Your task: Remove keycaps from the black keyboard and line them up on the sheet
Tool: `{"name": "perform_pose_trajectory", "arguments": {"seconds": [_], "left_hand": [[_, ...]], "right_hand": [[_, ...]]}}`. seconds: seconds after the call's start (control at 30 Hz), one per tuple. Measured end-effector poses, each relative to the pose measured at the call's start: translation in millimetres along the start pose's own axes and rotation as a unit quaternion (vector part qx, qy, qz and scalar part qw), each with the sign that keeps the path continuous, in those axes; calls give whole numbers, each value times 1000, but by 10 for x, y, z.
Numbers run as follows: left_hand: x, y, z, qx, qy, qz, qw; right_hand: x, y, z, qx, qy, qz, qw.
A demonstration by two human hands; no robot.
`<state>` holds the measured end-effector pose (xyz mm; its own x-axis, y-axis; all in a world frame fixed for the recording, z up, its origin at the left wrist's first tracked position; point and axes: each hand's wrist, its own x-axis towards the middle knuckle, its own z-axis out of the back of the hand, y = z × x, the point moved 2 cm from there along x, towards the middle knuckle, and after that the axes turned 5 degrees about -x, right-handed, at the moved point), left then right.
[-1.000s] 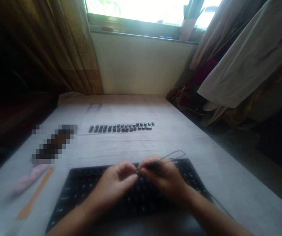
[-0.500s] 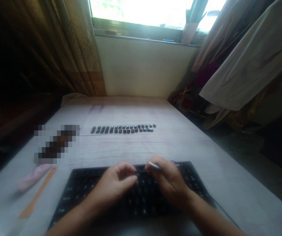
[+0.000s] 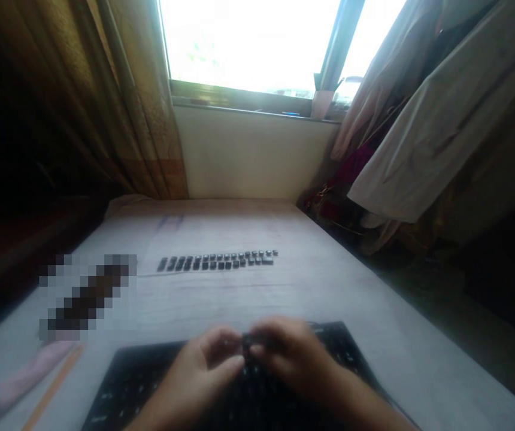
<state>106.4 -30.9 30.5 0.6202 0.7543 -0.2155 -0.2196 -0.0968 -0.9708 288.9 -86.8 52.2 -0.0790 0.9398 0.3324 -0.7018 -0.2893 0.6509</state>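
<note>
A black computer keyboard (image 3: 118,383) lies on the cloth-covered surface below my hands. My left hand (image 3: 206,365) is over its middle, with thumb and forefinger drawn together. Just opposite, my right hand (image 3: 291,353) has its fingers curled in a pinch, blurred by motion. Between the fingertips of both hands shows a small dark piece (image 3: 247,341) that looks like a keycap; which hand grips it is unclear. Any tool in my right hand is hidden. Beyond the keyboard, loose black keycaps (image 3: 212,265) lie in two rows.
On the left are an orange strip (image 3: 55,386), a pink cloth-like thing (image 3: 33,371) and a pixelated dark object (image 3: 89,296). A cable (image 3: 399,407) runs from the keyboard's right side. Clothes (image 3: 401,155) hang at the right, beyond the pale sheet's (image 3: 329,281) edge.
The view has tilted up, so everything sits lower. My right hand has moved in against my left fingertips. The slim silver item seen in my right hand is out of sight.
</note>
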Motion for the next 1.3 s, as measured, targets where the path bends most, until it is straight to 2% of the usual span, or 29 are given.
{"name": "perform_pose_trajectory", "arguments": {"seconds": [0.03, 0.1, 0.17, 0.23, 0.33, 0.47, 0.6, 0.87, 1.13, 1.3], "left_hand": [[8, 26, 42, 25, -6, -17, 1000], [26, 70, 170, 110, -57, -58, 991], [49, 101, 318, 210, -111, -108, 965], [76, 123, 449, 277, -153, -160, 935], [119, 160, 579, 325, -184, -202, 906], [149, 200, 628, 350, -189, -209, 893], [152, 230, 620, 352, -174, -204, 897], [151, 233, 583, 350, -134, -146, 916], [154, 179, 570, 359, -108, -119, 919], [170, 174, 541, 390, -61, -96, 914]], "right_hand": [[65, -82, 73, -2, 3, -25, 1000], [237, -330, 252, -12, -6, -86, 996], [442, -656, 445, -66, -41, -150, 986], [637, -990, 582, -104, -55, -183, 976], [831, -1403, 648, -153, -53, -227, 961], [917, -1679, 577, -187, -35, -252, 949], [957, -1753, 498, -197, -15, -250, 948], [984, -1728, 449, -196, -4, -237, 952], [928, -1617, 574, -126, -65, -231, 962], [695, -1435, 769, -18, -126, -227, 966]]}}
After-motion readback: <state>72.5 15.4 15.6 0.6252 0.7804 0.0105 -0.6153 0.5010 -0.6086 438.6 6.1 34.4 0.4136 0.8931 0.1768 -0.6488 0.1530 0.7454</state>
